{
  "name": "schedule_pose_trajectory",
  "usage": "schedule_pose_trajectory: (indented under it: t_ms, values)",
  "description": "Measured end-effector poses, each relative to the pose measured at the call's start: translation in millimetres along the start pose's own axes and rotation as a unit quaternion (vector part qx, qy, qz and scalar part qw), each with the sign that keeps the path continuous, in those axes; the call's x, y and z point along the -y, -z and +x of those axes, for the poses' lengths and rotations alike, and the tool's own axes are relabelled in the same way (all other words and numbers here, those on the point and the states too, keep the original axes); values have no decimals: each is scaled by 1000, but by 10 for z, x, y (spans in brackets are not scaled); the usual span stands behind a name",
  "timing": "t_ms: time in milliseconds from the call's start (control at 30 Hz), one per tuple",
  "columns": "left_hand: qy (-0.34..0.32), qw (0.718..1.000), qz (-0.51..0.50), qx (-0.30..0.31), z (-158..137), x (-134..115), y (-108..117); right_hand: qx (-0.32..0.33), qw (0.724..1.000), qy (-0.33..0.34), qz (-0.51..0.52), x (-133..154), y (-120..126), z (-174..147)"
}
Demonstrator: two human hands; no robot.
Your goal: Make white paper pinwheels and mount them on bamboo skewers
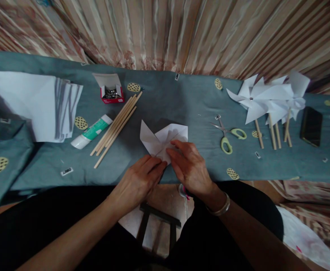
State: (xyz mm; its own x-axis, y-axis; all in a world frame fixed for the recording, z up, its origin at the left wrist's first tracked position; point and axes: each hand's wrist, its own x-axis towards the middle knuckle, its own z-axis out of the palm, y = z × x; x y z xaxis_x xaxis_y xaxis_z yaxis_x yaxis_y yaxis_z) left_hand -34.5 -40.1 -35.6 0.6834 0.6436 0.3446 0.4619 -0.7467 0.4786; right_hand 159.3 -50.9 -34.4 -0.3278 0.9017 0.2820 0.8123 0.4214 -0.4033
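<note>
Our left hand point(141, 177) and right hand point(193, 167), pinched on one folded white paper point(174, 131), right of one red cardboard box point(114, 100) of silvery pieces point(112, 93).

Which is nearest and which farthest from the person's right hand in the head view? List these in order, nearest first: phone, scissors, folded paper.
1. Folded paper: touching the right hand.
2. Scissors: lying open, right of that hand.
3. Phone: far right, beyond the white pinwheels.

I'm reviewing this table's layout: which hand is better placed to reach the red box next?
Likely the left hand: the red box lies on that side, beyond the wooden sticks. The right hand is farther away; both hands touch the folded paper.
</note>
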Motion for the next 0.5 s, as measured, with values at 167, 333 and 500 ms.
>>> schedule_pose_trajectory:
  t_ms: [167,333,500]
  values:
    - [3,1000,2,6,1,1,-6,5,1000,-5,11,1,-4,0]
    - [4,1000,4,4,-36,21,-25,7,999,-25,25,5,-7,4]
    - [0,1000,7,-1,-43,22,-13,10,1000,-17,20,9,-10,17]
